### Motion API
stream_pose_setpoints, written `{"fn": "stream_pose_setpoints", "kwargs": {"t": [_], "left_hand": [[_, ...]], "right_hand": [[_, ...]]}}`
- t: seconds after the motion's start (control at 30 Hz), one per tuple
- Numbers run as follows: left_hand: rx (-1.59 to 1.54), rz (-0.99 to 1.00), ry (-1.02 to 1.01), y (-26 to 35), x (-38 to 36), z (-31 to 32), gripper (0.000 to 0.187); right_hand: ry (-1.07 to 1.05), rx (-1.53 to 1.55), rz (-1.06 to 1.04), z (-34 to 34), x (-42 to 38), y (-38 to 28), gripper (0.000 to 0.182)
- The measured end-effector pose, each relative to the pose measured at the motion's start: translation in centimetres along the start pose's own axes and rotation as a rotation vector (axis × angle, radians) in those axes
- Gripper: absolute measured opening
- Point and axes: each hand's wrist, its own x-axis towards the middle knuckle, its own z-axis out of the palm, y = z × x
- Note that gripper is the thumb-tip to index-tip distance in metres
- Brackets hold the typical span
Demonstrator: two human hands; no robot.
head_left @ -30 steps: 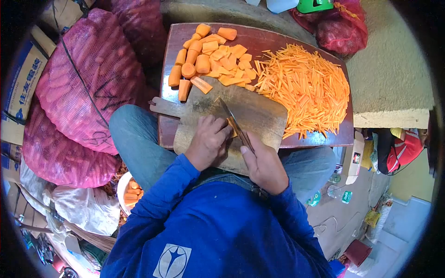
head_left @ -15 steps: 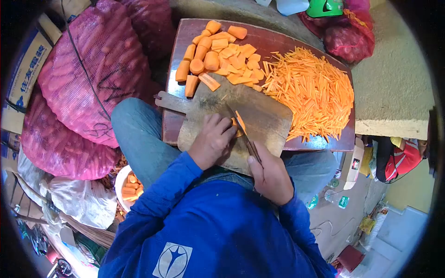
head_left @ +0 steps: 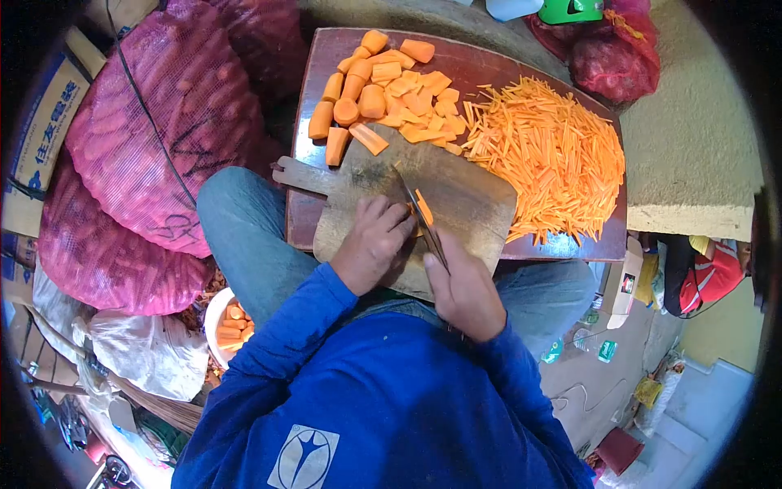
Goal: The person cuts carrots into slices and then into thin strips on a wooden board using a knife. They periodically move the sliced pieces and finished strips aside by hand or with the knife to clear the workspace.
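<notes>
My right hand [head_left: 467, 293] grips a knife [head_left: 433, 241] by its handle, the dark blade angled up and left over a worn wooden cutting board [head_left: 472, 194]. My left hand [head_left: 373, 243] lies beside the blade with curled fingers, pressing a carrot piece onto the board. The fingers and blade hide most of that piece. A thin carrot slice [head_left: 423, 207] sits against the right side of the blade. Beyond the board are carrot chunks [head_left: 357, 86] and flat carrot slices [head_left: 419, 104]. A big heap of carrot sticks [head_left: 547, 155] lies to the right.
The board rests on a reddish-brown table [head_left: 481, 62]. Large pink mesh sacks [head_left: 167, 122] stand at left, near a white bucket [head_left: 213, 322] with carrot pieces inside. A red mesh bag [head_left: 615, 69] lies at the far right on a concrete ledge [head_left: 692, 138].
My right hand and the knife have shifted slightly left and up. Less of the carrot piece under my left fingers shows now. The whole view has moved a little.
</notes>
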Motion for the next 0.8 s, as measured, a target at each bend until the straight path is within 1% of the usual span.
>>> {"fn": "stream_pose_setpoints", "kwargs": {"t": [0.03,0.13,0.27,0.33,0.43,0.57,0.63,0.73,0.8], "left_hand": [[-0.011,-0.011,-0.005,0.0,0.0,-0.1,0.040],[-0.019,0.006,0.011,-0.1,0.1,-0.2,0.040],[-0.006,-0.013,-0.012,-0.1,-0.2,-0.3,0.040],[-0.013,0.003,0.019,-0.1,-0.1,0.0,0.039],[0.000,-0.014,0.011,0.2,0.0,-0.3,0.039],[0.023,-0.022,0.040,0.1,-0.3,-0.1,0.040],[0.029,-0.003,0.047,0.1,-0.4,0.1,0.041],[0.028,0.007,0.045,0.2,-0.3,-0.1,0.042],[0.021,0.001,0.024,0.0,-0.5,0.1,0.043]], "right_hand": [[0.005,-0.015,-0.017,0.1,0.7,0.0,0.039],[-0.005,0.003,-0.014,-0.6,0.9,0.2,0.038],[0.010,0.073,-0.037,-1.0,-1.7,-0.4,0.035],[0.013,-0.061,-0.024,0.2,-1.7,-0.1,0.034],[-0.026,-0.048,-0.012,0.4,0.9,-0.1,0.039],[0.005,0.030,-0.053,-0.6,-0.1,-0.5,0.038],[0.010,0.044,-0.027,-0.8,-1.8,-0.8,0.036],[0.023,-0.033,-0.012,0.6,-1.6,-0.2,0.035],[0.019,-0.009,-0.020,0.6,-0.2,0.0,0.037]]}}
